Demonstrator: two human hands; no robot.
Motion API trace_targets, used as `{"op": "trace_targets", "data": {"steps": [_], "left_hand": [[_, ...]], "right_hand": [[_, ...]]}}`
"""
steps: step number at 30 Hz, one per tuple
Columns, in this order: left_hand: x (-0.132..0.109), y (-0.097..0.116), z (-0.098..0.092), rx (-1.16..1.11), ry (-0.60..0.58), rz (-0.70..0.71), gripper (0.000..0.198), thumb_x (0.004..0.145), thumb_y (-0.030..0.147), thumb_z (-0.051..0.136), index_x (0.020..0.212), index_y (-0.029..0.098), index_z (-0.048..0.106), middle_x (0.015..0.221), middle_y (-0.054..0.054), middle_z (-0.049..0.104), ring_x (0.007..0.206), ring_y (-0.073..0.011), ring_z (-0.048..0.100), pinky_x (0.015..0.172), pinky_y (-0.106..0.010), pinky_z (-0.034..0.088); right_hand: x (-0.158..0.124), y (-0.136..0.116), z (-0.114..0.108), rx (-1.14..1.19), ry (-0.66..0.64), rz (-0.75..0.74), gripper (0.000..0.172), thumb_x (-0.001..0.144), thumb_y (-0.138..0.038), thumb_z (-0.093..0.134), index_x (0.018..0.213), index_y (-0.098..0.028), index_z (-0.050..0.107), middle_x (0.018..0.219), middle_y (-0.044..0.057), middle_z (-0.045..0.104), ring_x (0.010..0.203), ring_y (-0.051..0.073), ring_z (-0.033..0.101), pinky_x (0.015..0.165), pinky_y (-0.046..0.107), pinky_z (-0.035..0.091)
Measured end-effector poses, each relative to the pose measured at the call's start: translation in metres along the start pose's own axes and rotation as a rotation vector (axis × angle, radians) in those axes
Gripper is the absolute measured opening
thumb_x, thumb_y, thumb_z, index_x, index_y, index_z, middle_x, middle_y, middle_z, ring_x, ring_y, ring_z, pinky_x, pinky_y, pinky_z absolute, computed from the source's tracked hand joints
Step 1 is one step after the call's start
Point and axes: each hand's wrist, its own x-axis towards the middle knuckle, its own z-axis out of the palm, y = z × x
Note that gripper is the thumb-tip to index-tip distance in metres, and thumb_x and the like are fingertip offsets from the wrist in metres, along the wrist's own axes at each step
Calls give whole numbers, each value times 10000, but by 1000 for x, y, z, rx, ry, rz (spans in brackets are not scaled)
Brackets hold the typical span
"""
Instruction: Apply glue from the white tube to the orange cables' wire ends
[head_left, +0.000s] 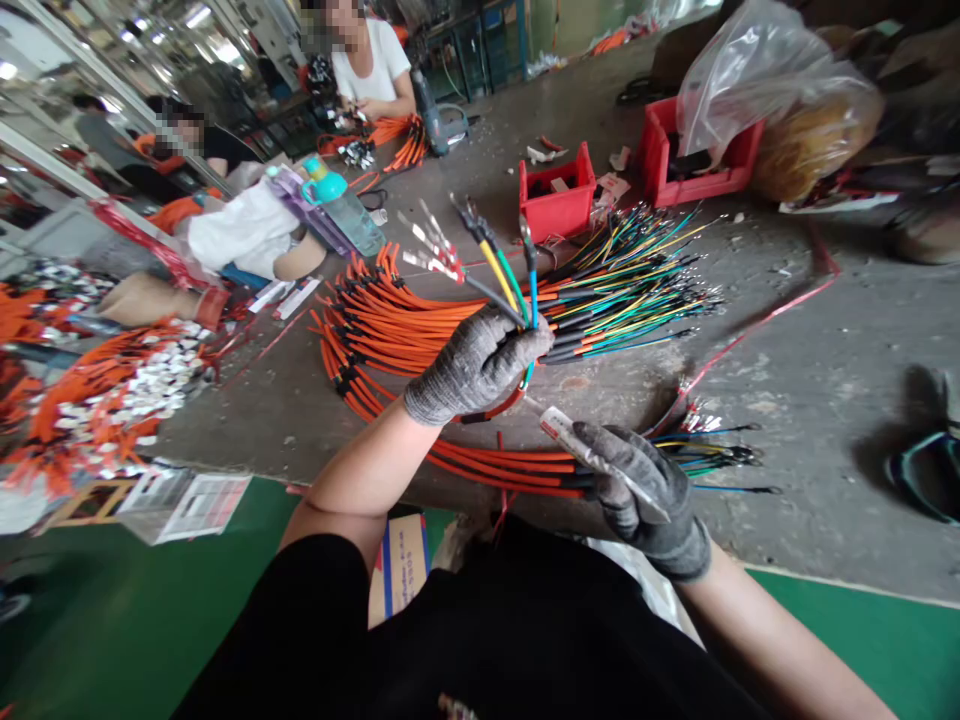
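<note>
The left hand (476, 365), in a grey knit glove, is closed firmly around a small bunch of thin wires (501, 268) in yellow, green, blue and black, and their crimped metal terminals (431, 245) fan out beyond the fist toward the far side. The right hand (645, 497), in a matching glove, is curled around a slim silver-and-white tool (592, 455), perhaps a utility knife, though the view does not settle it. Just beyond and beneath both hands, a large spread of orange cables (390, 335) lies on the concrete floor (810, 350), with a fan of fine coloured wires (630, 285) running out to the right. Farther away stand two red plastic crates (556, 195), and a clear plastic bag (772, 85) rests on the right-hand crate. To the far left are a water bottle with a teal cap (341, 205) and a heap of orange cables with white terminals (112, 400), while a co-worker in a white top (367, 60) handles more orange cables at the far end.
</note>
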Motion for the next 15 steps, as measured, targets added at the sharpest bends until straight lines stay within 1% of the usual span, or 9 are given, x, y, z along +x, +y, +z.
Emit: {"op": "trace_targets", "data": {"steps": [4,8,12,14,15], "left_hand": [[1,-4,6,23,42,-69,335,1028,447,577,900,161,695,914,-49,750,920,-163,708,874,-265,569],[2,-4,6,36,88,-74,328,1022,444,595,883,162,693,869,-35,739,896,-152,712,832,-244,563],[4,-3,9,60,96,-52,304,1013,413,616,866,163,708,872,-36,741,899,-156,713,851,-256,562],[4,-2,11,49,107,-47,317,1008,428,624,862,161,712,863,-39,738,894,-160,711,848,-265,567],[3,-2,12,37,113,-56,333,1008,448,623,867,160,713,856,-41,736,891,-162,712,836,-265,571]], "right_hand": [[7,1,1,-67,-16,-68,590,1090,-389,427,1663,-276,345,1125,117,809,922,273,799,758,363,678],[10,2,4,-69,-2,-81,581,1096,-367,408,1664,-268,342,1122,121,809,927,267,793,782,366,677],[10,3,7,-72,-23,-73,596,1092,-373,425,1671,-272,324,1092,128,803,922,279,790,753,388,680],[7,5,8,-44,-22,-48,580,1090,-364,432,1659,-281,354,1100,123,806,928,278,792,759,391,680],[5,5,8,-17,-12,-20,557,1088,-360,437,1640,-295,394,1125,119,807,958,280,793,784,395,680]]}}
